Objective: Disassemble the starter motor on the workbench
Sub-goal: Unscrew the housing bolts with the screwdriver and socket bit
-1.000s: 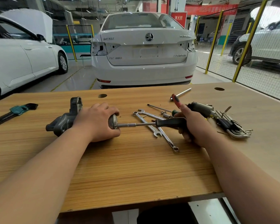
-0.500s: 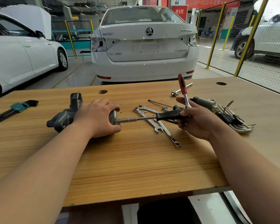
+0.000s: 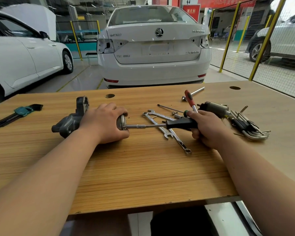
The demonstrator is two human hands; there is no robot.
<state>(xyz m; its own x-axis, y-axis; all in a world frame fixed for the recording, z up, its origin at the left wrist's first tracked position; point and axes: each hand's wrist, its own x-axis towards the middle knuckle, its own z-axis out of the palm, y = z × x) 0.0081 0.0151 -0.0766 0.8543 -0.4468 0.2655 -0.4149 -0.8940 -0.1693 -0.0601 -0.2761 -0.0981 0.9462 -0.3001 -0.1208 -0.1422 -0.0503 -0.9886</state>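
The grey starter motor (image 3: 70, 122) lies on its side on the wooden workbench (image 3: 143, 167), nose housing to the left. My left hand (image 3: 104, 122) grips its cylindrical body, hiding most of it; only the metal end cap shows at my fingertips. My right hand (image 3: 205, 127) holds a black-handled driver (image 3: 180, 124), its steel shaft running level to the left into the end cap. The same hand also holds a red-handled tool (image 3: 189, 99) that sticks up and back from my fist.
Two combination wrenches (image 3: 162, 124) and a thin screwdriver (image 3: 170, 109) lie under the driver. A detached solenoid (image 3: 213, 107) and loose hex keys (image 3: 249, 128) sit at right, a T-handle (image 3: 194, 92) behind. A green-holder hex key set (image 3: 15, 114) lies far left. Parked cars stand beyond the bench.
The red-handled tool in my right hand swung from lying flat to pointing up, then tilted back a little. My left hand and the motor stayed put; the driver stayed in the end cap.
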